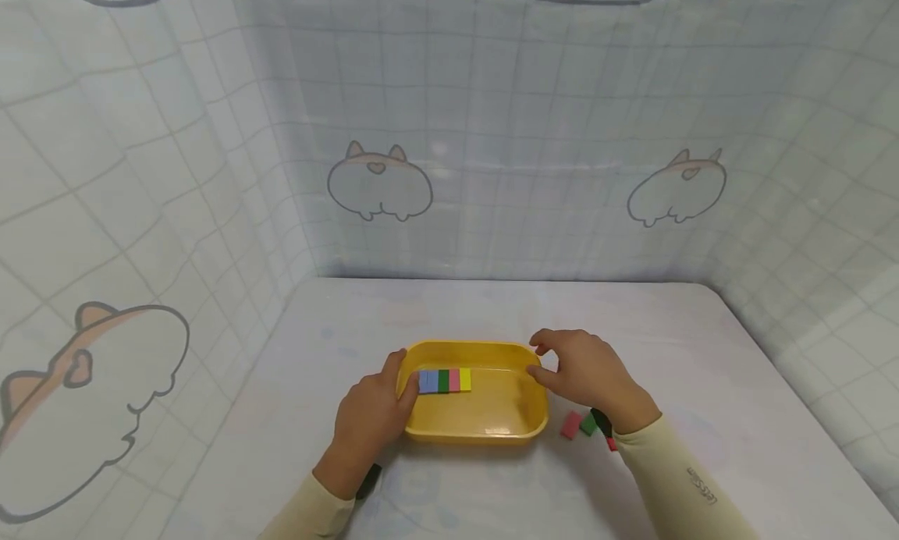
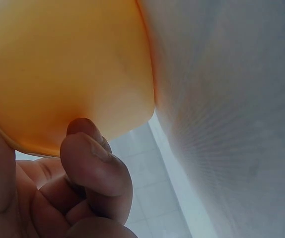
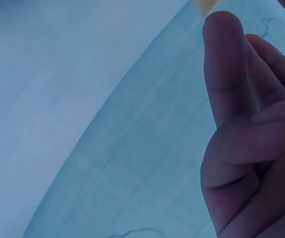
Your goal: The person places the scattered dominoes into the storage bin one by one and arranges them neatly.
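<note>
A yellow plastic tray (image 1: 485,415) with rounded corners is in front of me in the head view. Inside it, small coloured blocks lie side by side in a row: blue (image 1: 429,381), green (image 1: 444,381), pink (image 1: 454,380) and yellow (image 1: 465,379). My left hand (image 1: 372,411) grips the tray's left end, thumb over the rim; the left wrist view has its curled fingers (image 2: 95,163) against the tray's outer wall. At the right end, my right hand (image 1: 586,368) is beside the rim, fingers loosely bent and thumb apart, with nothing held between them.
Right of the tray, near my right wrist, lie a pink block (image 1: 571,424), a green block (image 1: 588,424) and a partly hidden red block (image 1: 612,444). The white-covered table (image 1: 337,314) meets hanging cloth (image 1: 520,212) with a grid and animal drawings at the back and sides.
</note>
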Motion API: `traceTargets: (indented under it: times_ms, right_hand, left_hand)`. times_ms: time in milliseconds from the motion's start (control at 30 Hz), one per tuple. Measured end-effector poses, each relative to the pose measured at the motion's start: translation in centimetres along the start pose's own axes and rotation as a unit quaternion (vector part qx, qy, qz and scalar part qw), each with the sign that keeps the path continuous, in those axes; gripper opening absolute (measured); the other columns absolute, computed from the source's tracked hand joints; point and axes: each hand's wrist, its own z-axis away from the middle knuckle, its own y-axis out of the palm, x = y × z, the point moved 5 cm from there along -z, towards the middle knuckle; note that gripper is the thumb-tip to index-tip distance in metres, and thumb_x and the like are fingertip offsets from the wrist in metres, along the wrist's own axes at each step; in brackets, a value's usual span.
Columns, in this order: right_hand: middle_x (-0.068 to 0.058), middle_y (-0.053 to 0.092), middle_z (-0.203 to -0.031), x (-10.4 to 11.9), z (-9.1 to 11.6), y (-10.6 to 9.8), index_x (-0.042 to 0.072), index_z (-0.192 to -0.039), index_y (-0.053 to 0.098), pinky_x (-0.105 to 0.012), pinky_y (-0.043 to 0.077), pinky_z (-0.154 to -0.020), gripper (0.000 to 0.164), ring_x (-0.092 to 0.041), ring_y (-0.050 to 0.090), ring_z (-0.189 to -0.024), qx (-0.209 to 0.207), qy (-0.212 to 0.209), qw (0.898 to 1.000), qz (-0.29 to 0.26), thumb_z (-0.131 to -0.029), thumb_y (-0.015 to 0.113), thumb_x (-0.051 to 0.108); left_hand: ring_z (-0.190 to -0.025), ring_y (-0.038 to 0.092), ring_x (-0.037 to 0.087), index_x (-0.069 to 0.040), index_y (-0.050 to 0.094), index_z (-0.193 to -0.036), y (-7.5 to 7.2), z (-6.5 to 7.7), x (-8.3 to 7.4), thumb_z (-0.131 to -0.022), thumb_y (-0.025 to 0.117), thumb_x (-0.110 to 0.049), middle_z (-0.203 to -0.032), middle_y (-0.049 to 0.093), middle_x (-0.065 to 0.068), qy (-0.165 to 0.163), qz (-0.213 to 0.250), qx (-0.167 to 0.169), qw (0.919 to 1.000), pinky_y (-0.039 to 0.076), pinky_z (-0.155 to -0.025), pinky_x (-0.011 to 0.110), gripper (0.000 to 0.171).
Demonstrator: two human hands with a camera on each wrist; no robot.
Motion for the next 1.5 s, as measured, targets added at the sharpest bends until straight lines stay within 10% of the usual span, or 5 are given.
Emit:
traceTargets:
  times_ms: [733, 1500]
  right_hand:
    - [0.011, 0.075, -0.102, -5.2, 5.3, 1.7, 0.020, -0.123, 0.072, -0.042, 0.055, -0.077, 0.045, -0.019, 0.069, -0.092, 0.020, 0.091, 0.995, -0.039, -0.089, 0.082, 0.049]
    - [0.018, 0.072, -0.101, -6.5, 6.9, 3.4, 0.027, -0.124, 0.071, -0.035, 0.050, -0.071, 0.060, -0.005, 0.055, -0.068, 0.056, 0.126, 0.988, -0.072, -0.075, 0.092, 0.056]
  left_hand:
    - [-0.061, 0.055, 0.018, -0.016, 0.051, -0.151, 0.1, 0.0, 0.0, -0.106, 0.053, -0.051, -0.078, 0.067, 0.005, 0.011, -0.001, -0.007, 0.9999, 0.053, -0.059, 0.041, 0.057]
    - [-0.058, 0.052, 0.017, -0.016, 0.051, -0.151, 0.1, 0.0, 0.3, -0.106, 0.054, -0.050, -0.073, 0.063, 0.002, 0.011, 0.000, -0.006, 0.9999, 0.053, -0.058, 0.040, 0.057]
